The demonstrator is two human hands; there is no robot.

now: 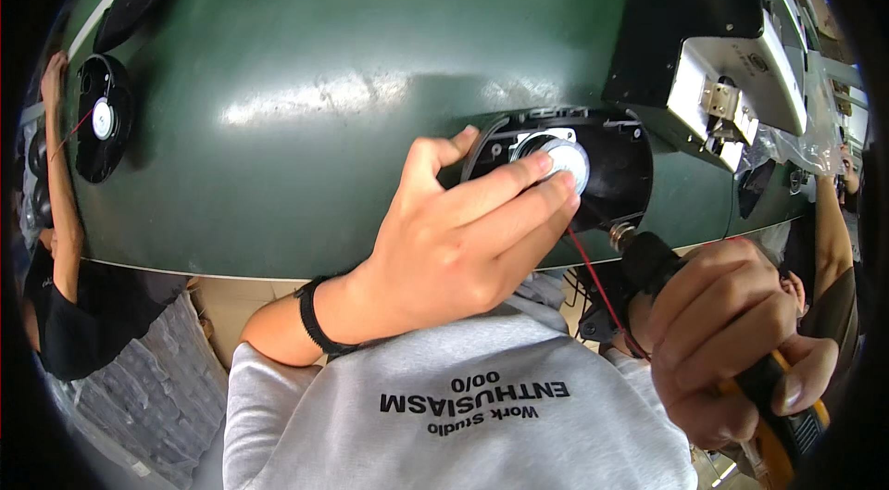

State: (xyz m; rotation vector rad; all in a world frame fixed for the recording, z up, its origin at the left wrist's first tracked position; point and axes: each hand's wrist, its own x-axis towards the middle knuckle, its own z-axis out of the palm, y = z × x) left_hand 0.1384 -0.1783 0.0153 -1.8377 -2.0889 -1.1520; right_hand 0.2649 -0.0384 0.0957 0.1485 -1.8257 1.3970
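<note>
A black plastic speaker housing (620,166) lies open side up near the table's front edge. Inside it sits a round speaker driver (579,166) with a silver back. My left hand (463,235) reaches across from the left, its fingertips pressing on the driver and its thumb by the housing's left rim. Wrapped around the handle of a black and orange power screwdriver (648,260) is my right hand (727,332). The screwdriver's metal nose points at the housing's lower right edge; whether it touches I cannot tell. A red wire (593,275) hangs from the housing toward me.
At the right stands a black and white metal box (690,73) with a small metal fitting in front. Clear plastic bags (815,152) lie beyond it. Another black housing with a driver (104,119) is at the far left, beside a co-worker's arm (61,166). Another person's arm (831,231) shows at the right.
</note>
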